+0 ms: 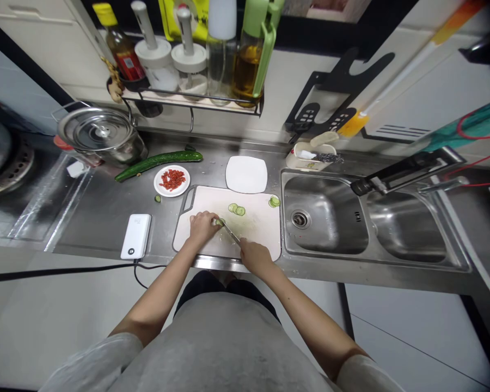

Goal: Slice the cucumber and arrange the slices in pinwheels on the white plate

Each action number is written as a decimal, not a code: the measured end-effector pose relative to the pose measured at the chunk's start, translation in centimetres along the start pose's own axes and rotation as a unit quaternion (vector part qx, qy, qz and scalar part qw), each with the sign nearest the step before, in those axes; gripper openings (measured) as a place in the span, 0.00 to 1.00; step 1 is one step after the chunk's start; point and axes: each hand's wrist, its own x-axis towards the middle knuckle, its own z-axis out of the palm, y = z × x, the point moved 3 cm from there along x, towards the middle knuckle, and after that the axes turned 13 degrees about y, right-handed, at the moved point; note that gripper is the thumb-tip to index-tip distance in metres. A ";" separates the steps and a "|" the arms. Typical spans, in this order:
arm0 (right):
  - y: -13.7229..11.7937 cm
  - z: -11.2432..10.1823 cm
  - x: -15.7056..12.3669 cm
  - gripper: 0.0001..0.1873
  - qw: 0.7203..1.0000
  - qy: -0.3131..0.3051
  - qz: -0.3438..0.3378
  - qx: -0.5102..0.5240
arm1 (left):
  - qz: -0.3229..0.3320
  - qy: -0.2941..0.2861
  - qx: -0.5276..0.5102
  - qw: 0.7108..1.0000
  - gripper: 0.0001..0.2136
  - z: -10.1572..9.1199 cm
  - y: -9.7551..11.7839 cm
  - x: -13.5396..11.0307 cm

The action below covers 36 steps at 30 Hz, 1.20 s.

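Note:
My left hand (203,226) is closed on a short piece of cucumber (218,222) over the left half of the cutting board (253,245). In my right hand (255,257) is a knife (231,234), its blade reaching up and left to touch the cucumber piece. Two or so cucumber slices (237,209) lie near the middle of the board. A small stack of cucumber slices (274,202) sits at its upper right corner. Fingers of my left hand hide part of the piece.
A white plate (246,174) stands behind the board, with a saucer (161,189) of red bits and a long cucumber (159,163) to its left. A power bank (136,236) lies left. The sink (326,218) is right; a condiment rack (196,102) hangs above.

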 end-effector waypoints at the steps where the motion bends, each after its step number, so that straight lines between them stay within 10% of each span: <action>1: 0.0 0.0 0.1 0.15 1.000 -0.002 -0.001 0.001 | -0.001 -0.001 0.000 1.000 0.11 0.0 0.0 0.0; 36: 2.3 0.8 -3.9 0.16 0.997 -0.061 0.033 0.017 | 0.009 -0.033 0.047 0.998 0.09 0.1 1.5 0.8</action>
